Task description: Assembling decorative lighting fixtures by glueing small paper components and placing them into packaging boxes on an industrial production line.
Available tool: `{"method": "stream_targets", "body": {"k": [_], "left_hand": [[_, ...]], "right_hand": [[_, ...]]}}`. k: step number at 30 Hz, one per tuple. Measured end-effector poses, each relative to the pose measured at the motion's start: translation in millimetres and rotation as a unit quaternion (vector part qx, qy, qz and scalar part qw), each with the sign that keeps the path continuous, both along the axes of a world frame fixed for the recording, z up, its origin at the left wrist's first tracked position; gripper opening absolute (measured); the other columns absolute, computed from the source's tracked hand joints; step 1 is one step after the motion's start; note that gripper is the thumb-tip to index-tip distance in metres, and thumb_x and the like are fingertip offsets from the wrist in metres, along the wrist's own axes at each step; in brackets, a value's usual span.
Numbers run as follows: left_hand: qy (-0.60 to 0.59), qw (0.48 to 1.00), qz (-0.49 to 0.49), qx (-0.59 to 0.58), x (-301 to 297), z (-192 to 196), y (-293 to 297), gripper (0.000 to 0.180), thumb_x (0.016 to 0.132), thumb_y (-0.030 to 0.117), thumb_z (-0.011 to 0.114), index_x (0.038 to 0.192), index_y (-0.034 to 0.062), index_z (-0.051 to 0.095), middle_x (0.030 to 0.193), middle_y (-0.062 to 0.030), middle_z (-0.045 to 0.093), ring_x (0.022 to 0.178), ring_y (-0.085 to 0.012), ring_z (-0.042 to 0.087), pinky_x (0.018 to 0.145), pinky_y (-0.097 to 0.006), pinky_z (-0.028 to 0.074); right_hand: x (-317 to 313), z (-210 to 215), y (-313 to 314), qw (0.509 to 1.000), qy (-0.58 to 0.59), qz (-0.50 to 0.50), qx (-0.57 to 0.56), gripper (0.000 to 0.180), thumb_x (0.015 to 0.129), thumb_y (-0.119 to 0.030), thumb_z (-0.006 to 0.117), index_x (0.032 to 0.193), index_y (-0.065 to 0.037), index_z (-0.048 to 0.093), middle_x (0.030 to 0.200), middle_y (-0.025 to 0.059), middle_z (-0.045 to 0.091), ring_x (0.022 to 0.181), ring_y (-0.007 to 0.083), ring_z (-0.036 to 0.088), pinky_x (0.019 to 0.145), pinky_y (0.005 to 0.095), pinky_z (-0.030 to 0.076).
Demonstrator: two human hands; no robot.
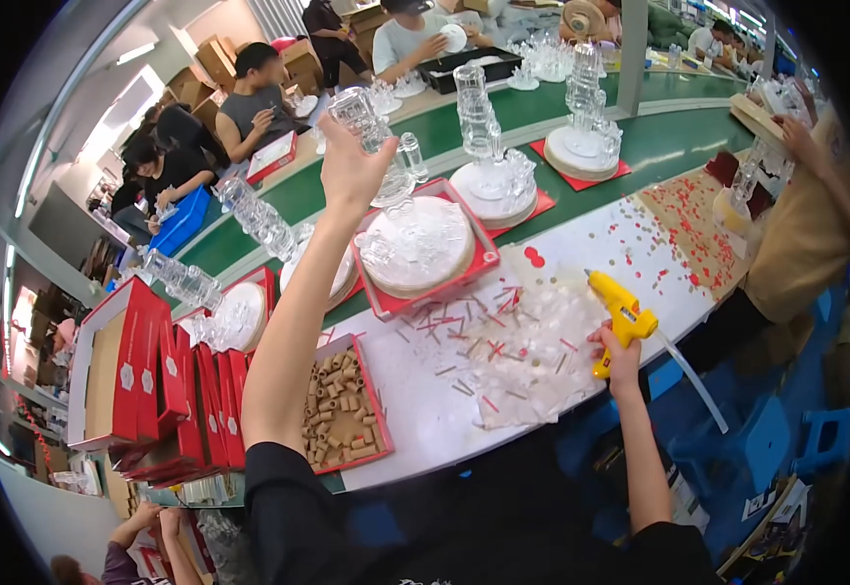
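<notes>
A: Start at the far left. What's there?
B: Red boxes (118, 370), stacked; one shows its brown inside, while the contents of the others are hidden.
A: Next to them?
B: A shallow red tray (373, 392) of short cardboard tubes (332, 414). The left forearm covers its left side, and part of a white disc farther back.
A: And the left hand (357, 171)?
B: Its fingers are curved round a clear tower (355, 109), held well apart by its width. The far fingertips are hidden, and the tower's foot is hard to make out among other clear pieces.
A: What's below it?
B: A red-edged box (488, 258) with a thick white round base (420, 244) in it, on the tabletop (415, 409).
A: The right hand (623, 363)?
B: Fingers closed around the handle of a yellow glue gun (630, 317), nozzle towards the upper left, just beside loose scraps (522, 351). I can't make out the trigger. Beyond, another person is partly lost in the dark rim.
</notes>
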State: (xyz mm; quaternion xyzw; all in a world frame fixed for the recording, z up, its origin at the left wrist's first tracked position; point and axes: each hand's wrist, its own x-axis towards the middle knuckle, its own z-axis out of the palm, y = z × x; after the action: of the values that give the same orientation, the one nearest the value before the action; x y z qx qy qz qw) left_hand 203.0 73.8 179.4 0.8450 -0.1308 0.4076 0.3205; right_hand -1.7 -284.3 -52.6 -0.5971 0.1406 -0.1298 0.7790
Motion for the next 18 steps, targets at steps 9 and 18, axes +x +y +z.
{"method": "stream_targets", "body": {"k": [9, 18], "left_hand": [[-0.160, 0.979, 0.083, 0.097, 89, -46, 23, 0.070, 0.068, 0.023, 0.079, 0.124, -0.0061, 0.048, 0.122, -0.0267, 0.055, 0.110, -0.0415, 0.055, 0.095, -0.042, 0.044], [-0.020, 0.998, -0.050, -0.023, 19, -54, 14, 0.074, 0.080, 0.031, 0.071, 0.133, -0.0082, 0.036, 0.133, -0.0271, 0.042, 0.127, -0.0375, 0.040, 0.108, -0.040, 0.031]], "right_hand": [[6, -3, -5, 0.999, 0.024, 0.042, -0.001, 0.015, 0.087, -0.007, 0.059, 0.101, -0.004, 0.053, 0.081, 0.0054, 0.061, 0.073, 0.0148, 0.065, 0.052, 0.0241, 0.051], [0, -30, -22, 0.999, 0.026, 0.018, -0.025, 0.020, 0.093, -0.017, 0.057, 0.110, -0.010, 0.052, 0.094, 0.0040, 0.060, 0.082, 0.0129, 0.062, 0.061, 0.0247, 0.050]]}}
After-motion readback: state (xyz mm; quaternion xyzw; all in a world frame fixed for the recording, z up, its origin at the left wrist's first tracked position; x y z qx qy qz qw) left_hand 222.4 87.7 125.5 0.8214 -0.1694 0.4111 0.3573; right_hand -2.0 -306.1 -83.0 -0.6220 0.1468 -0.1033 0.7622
